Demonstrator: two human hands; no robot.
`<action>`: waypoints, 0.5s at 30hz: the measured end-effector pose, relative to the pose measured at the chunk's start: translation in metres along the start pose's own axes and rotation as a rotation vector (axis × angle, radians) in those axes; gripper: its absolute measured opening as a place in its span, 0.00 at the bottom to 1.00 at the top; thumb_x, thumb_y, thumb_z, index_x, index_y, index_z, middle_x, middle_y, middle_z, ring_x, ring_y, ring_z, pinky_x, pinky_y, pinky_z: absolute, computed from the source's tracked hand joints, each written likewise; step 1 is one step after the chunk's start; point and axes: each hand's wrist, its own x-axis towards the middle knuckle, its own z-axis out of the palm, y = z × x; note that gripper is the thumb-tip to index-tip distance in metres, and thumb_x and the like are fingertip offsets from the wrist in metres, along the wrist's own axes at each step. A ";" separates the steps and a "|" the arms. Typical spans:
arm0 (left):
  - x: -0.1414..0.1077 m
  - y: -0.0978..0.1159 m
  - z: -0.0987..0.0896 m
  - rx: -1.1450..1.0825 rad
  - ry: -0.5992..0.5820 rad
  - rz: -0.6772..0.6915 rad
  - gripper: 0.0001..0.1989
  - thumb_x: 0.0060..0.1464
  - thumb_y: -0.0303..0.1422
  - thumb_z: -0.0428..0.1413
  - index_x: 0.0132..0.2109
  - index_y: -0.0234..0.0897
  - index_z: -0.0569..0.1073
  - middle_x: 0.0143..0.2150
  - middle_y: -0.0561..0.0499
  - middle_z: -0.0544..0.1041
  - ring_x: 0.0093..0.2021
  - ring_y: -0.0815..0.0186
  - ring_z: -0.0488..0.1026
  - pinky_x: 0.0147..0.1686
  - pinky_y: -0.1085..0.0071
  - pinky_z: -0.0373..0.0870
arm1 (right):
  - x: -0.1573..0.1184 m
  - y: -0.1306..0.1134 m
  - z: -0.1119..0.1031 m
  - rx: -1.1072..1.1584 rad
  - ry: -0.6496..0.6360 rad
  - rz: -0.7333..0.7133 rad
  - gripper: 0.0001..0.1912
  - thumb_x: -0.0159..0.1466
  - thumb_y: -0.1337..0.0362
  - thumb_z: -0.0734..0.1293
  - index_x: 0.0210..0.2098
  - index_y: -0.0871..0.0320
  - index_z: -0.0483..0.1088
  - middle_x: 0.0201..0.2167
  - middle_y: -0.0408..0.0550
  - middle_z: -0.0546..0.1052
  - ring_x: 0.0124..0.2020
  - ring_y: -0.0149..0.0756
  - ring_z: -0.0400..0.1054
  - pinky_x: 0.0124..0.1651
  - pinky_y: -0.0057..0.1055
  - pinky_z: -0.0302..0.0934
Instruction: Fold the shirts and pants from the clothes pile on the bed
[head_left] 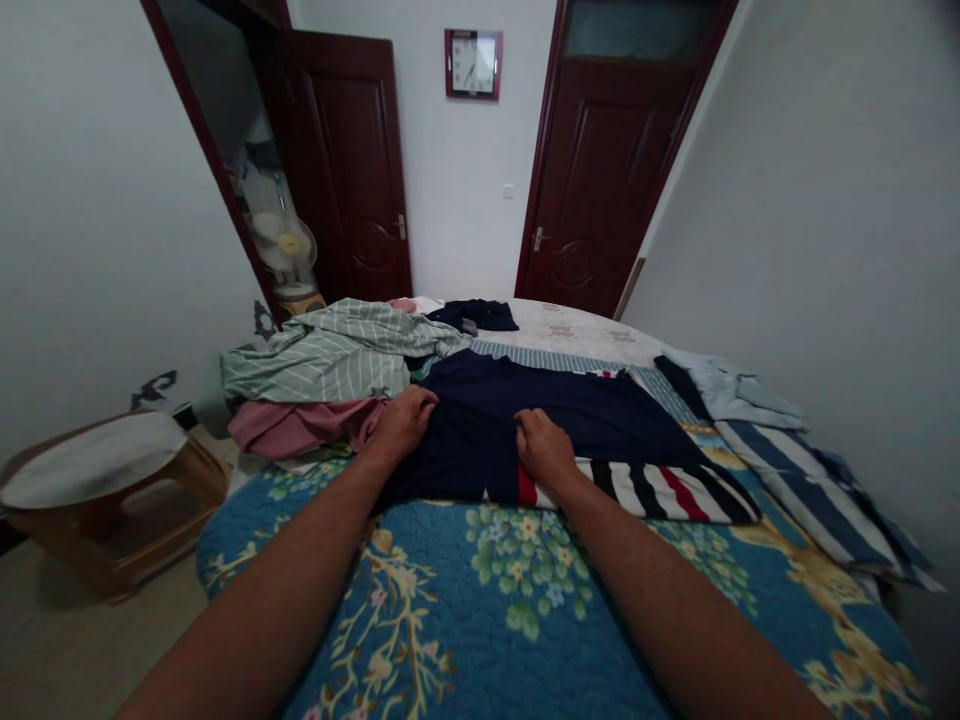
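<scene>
A navy shirt (600, 410) with white, black and red stripes along its near edge lies folded lengthwise across the bed. At the shirt's left end, my left hand (409, 418) is closed, its fingers pinched on the dark cloth. My right hand (544, 445) rests over the middle of the shirt, fingers curled in a pinch on the fabric. The cloth between the two hands is slightly wrinkled. Both palms are hidden from the camera.
A green striped garment (337, 345) and a pink cloth (300, 428) are heaped left. Folded clothes (810, 480) lie along the right side. Beneath is a blue floral quilt (480, 620). A stool (97, 470) stands on the left; two dark red doors (349, 160) are beyond the bed.
</scene>
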 end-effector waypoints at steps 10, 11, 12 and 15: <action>-0.016 0.014 0.007 0.216 -0.144 0.023 0.20 0.64 0.29 0.56 0.62 0.36 0.75 0.59 0.39 0.77 0.61 0.54 0.74 0.64 0.57 0.69 | -0.007 -0.008 -0.011 -0.034 0.165 -0.171 0.19 0.74 0.66 0.60 0.61 0.57 0.73 0.56 0.58 0.75 0.56 0.48 0.68 0.57 0.40 0.63; -0.018 0.016 0.003 0.208 -0.146 0.042 0.22 0.64 0.29 0.56 0.64 0.36 0.74 0.61 0.38 0.76 0.62 0.54 0.73 0.64 0.58 0.68 | -0.011 -0.011 -0.012 -0.015 0.165 -0.242 0.20 0.74 0.66 0.60 0.62 0.58 0.73 0.57 0.58 0.75 0.57 0.48 0.67 0.60 0.41 0.62; -0.020 0.018 -0.003 0.201 -0.147 0.055 0.23 0.65 0.30 0.56 0.65 0.36 0.73 0.62 0.38 0.76 0.63 0.54 0.73 0.65 0.58 0.68 | -0.015 -0.015 -0.012 0.012 0.145 -0.311 0.20 0.75 0.65 0.59 0.62 0.58 0.73 0.57 0.58 0.76 0.58 0.47 0.67 0.61 0.41 0.62; -0.030 0.020 -0.032 0.202 -0.127 -0.003 0.21 0.67 0.32 0.53 0.64 0.36 0.74 0.62 0.39 0.77 0.62 0.56 0.74 0.64 0.60 0.68 | -0.028 -0.027 -0.007 0.085 0.020 -0.438 0.21 0.76 0.59 0.60 0.62 0.58 0.74 0.61 0.57 0.76 0.60 0.46 0.67 0.63 0.41 0.62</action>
